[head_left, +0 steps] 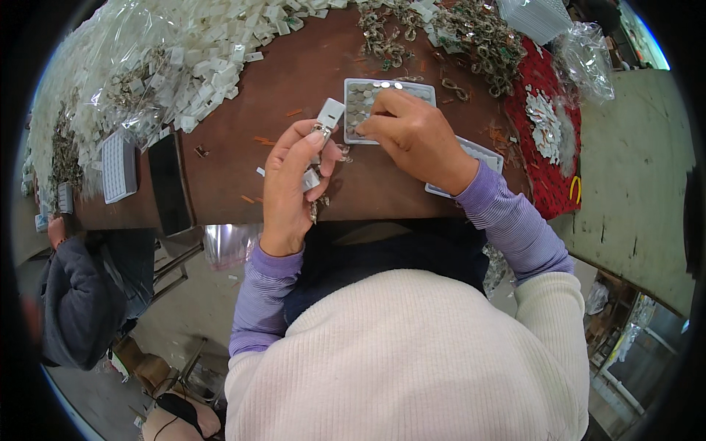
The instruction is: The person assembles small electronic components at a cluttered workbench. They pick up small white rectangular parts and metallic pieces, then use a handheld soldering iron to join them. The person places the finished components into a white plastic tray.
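Observation:
My left hand (288, 176) is closed around a small white plastic case (331, 112) with a metal fitting, gripped between thumb and fingers. A second white piece (309, 179) and some metal chain (315, 212) show lower in the same hand. A shallow white tray (426, 87) lies just right of it, holding several round silver discs (358, 97) like button cells. Over this tray reaches my right hand (425, 140), thumb and index finger pinched together at the discs. Whatever may be between those fingertips is hidden. Another white tray (494, 157) sits partly under my right wrist.
A large heap of white plastic cases (213, 73) covers the table's left and back. Metal chains (471, 37) pile at the back right. Orange strips (294, 112) lie scattered. A dark phone-like slab (169, 180) rests left; a person's sleeve (81, 301) shows beyond.

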Tool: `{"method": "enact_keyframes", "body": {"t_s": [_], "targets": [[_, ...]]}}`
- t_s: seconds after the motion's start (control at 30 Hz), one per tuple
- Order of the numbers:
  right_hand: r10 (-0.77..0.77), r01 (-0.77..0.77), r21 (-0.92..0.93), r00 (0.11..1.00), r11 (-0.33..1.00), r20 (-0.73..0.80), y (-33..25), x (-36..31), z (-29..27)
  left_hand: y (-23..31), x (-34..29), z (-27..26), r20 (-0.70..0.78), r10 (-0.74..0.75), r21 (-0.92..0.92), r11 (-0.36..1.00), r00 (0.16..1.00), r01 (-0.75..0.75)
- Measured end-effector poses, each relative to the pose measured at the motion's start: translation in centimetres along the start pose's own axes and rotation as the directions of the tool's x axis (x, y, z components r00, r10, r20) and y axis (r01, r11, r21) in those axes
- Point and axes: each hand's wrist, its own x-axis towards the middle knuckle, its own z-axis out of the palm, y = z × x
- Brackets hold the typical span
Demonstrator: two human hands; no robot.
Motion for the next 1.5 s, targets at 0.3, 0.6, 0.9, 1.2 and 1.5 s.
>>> {"method": "enact_keyframes", "body": {"t_s": [0.3, 0.6, 0.9, 1.2, 1.5], "targets": [[0.112, -0.096, 0.246, 0.992, 0.965, -0.050, -0.7, 0.7, -1.0, -0.7, 0.3, 0.8, 0.062, -0.012, 0.019, 1.000, 0.998, 0.011], [0.178, -0.083, 0.351, 0.952, 0.933, -0.249, -4.4, -3.3, -5.8, -1.9, -0.9, 5.3, 0.097, 0.072, 0.372, 0.922, 0.993, -0.103], [0.167, -0.041, 0.250, 0.846, 0.967, -0.506, -5.7, -7.7, -6.0, -3.0, -2.2, 8.1, 0.286, 0.074, 0.478, 0.853, 0.955, -0.209], [0.097, -0.027, 0.130, 0.816, 0.991, -0.569, -6.1, -8.6, -5.4, -2.4, -3.0, 8.7, 0.298, 0.092, 0.604, 0.753, 0.950, -0.262], [0.229, -0.113, 0.261, 0.850, 0.959, -0.474, -6.3, -7.9, -4.3, -2.3, -1.9, 7.3, 0.341, 0.132, 0.664, 0.667, 0.931, -0.338]]}}
